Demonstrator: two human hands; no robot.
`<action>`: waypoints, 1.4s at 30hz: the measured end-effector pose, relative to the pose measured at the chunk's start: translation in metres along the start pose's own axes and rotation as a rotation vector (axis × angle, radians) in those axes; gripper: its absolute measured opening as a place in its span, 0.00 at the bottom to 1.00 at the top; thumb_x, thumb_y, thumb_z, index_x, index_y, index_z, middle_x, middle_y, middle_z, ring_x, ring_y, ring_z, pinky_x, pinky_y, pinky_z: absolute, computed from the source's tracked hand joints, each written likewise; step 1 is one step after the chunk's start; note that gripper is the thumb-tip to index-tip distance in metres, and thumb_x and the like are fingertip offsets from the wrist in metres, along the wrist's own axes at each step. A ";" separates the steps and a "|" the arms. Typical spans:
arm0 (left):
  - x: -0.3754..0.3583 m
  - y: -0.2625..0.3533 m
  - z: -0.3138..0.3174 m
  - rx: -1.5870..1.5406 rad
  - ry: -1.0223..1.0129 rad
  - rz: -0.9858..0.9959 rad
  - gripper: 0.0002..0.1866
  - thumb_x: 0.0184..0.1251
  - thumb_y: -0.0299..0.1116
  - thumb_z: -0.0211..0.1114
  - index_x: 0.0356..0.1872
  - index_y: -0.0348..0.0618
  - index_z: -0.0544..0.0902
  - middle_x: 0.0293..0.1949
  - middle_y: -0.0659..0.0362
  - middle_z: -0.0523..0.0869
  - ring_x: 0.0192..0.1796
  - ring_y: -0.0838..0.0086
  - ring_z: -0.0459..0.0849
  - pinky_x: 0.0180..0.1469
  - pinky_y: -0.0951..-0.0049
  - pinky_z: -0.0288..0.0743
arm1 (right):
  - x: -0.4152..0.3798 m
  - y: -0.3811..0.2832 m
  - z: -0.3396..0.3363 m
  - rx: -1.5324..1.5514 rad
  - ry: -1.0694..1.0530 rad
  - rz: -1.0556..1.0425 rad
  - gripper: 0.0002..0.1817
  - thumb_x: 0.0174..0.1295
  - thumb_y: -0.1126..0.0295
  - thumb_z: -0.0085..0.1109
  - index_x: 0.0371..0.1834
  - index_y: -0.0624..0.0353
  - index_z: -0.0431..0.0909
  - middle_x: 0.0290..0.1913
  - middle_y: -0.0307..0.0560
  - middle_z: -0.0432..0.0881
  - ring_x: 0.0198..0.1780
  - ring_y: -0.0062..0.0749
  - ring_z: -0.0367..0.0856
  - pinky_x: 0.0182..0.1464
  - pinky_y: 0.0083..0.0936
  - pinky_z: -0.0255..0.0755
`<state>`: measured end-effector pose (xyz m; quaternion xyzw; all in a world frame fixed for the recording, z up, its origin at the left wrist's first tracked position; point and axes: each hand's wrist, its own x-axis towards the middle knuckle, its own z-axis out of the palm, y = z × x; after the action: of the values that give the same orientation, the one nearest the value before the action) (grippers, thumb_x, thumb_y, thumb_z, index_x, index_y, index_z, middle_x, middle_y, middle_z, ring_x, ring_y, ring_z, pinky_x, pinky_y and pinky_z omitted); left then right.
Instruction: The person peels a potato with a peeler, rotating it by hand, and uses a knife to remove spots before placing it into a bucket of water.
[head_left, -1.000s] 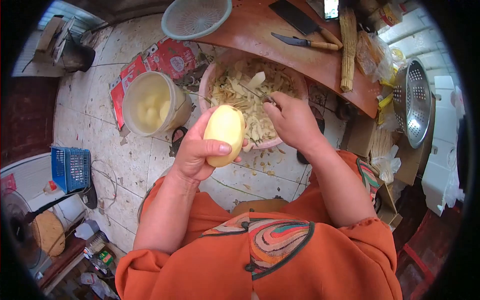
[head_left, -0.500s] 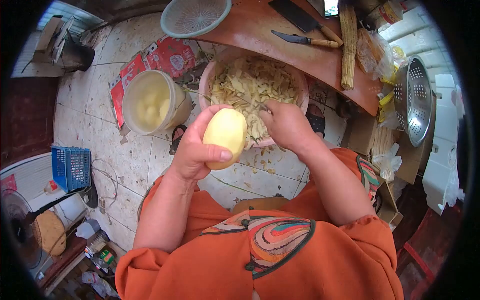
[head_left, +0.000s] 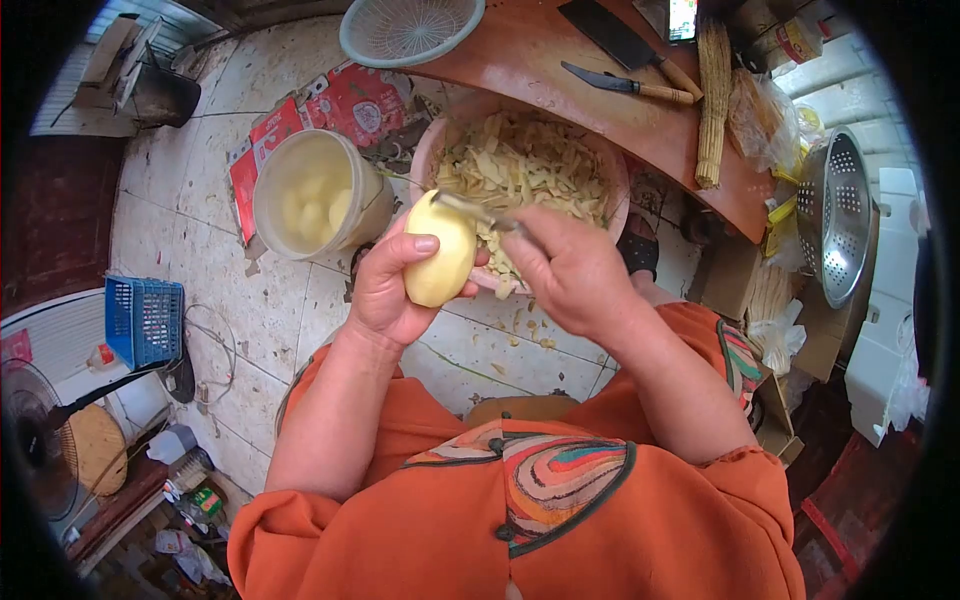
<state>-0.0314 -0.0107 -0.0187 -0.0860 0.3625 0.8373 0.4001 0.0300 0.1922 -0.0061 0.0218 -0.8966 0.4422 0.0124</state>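
Note:
In my left hand (head_left: 390,280) is a pale yellow peeled potato (head_left: 440,260), with the thumb pressed along its side. My right hand (head_left: 575,265) grips a metal peeler (head_left: 468,208), and its head lies at the potato's upper end. The handle is mostly covered by my fingers. Just beyond my hands sits a pink basin (head_left: 420,160) heaped with potato peelings (head_left: 535,175). Left of it, a translucent bucket (head_left: 265,205) holds several peeled potatoes (head_left: 312,205) in cloudy liquid.
An orange-brown table (head_left: 530,75) bears a cleaver (head_left: 610,35), a curved knife (head_left: 630,85), a bundled-straw brush (head_left: 713,105) and a pale colander (head_left: 410,30). A steel colander (head_left: 840,215) stands at right. On the tiled floor (head_left: 260,300) are red cardboard (head_left: 360,105) and a blue crate (head_left: 145,320).
My right hand has brought the peeler from over the basin to the potato's upper end. The potato has shifted slightly left and been turned, and my left thumb now lies higher on it.

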 end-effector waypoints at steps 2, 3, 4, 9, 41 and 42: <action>0.001 -0.001 0.000 -0.021 -0.005 -0.014 0.31 0.58 0.35 0.64 0.63 0.36 0.69 0.50 0.48 0.80 0.48 0.58 0.87 0.38 0.61 0.89 | -0.005 -0.003 0.004 0.063 -0.013 -0.036 0.11 0.70 0.62 0.53 0.44 0.57 0.78 0.38 0.58 0.82 0.43 0.57 0.82 0.44 0.49 0.75; 0.001 -0.001 0.000 -0.044 -0.007 -0.028 0.31 0.58 0.34 0.64 0.63 0.36 0.69 0.50 0.48 0.80 0.48 0.58 0.87 0.37 0.61 0.89 | -0.006 -0.002 0.006 0.028 0.013 -0.039 0.11 0.69 0.62 0.53 0.44 0.57 0.78 0.38 0.58 0.82 0.43 0.57 0.82 0.44 0.49 0.75; 0.000 -0.002 -0.001 -0.045 -0.007 -0.028 0.31 0.58 0.34 0.64 0.63 0.36 0.69 0.50 0.48 0.80 0.48 0.58 0.87 0.37 0.61 0.89 | -0.007 -0.001 0.007 -0.007 0.037 -0.041 0.11 0.69 0.62 0.53 0.44 0.58 0.79 0.37 0.59 0.83 0.42 0.58 0.82 0.44 0.50 0.76; -0.006 0.002 0.002 0.066 -0.231 -0.052 0.40 0.48 0.34 0.71 0.66 0.34 0.67 0.52 0.44 0.80 0.50 0.52 0.86 0.39 0.58 0.90 | 0.011 0.024 -0.005 -0.073 0.043 0.200 0.13 0.68 0.63 0.56 0.44 0.61 0.79 0.37 0.62 0.83 0.41 0.59 0.83 0.43 0.48 0.75; -0.002 -0.003 0.004 0.303 0.044 0.175 0.42 0.41 0.24 0.73 0.64 0.39 0.66 0.54 0.49 0.80 0.52 0.58 0.85 0.53 0.59 0.85 | 0.008 0.002 -0.002 0.607 -0.090 0.399 0.17 0.66 0.62 0.62 0.48 0.65 0.81 0.28 0.48 0.84 0.24 0.29 0.77 0.28 0.28 0.70; 0.001 -0.005 0.002 0.283 0.057 0.194 0.41 0.44 0.25 0.71 0.65 0.39 0.65 0.53 0.50 0.80 0.52 0.59 0.85 0.53 0.58 0.85 | 0.008 -0.001 -0.001 0.787 -0.135 0.484 0.17 0.65 0.62 0.64 0.49 0.65 0.80 0.27 0.43 0.83 0.20 0.21 0.73 0.23 0.23 0.67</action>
<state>-0.0280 -0.0069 -0.0201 -0.0171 0.4946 0.8099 0.3150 0.0223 0.1917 -0.0045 -0.1559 -0.6388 0.7365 -0.1588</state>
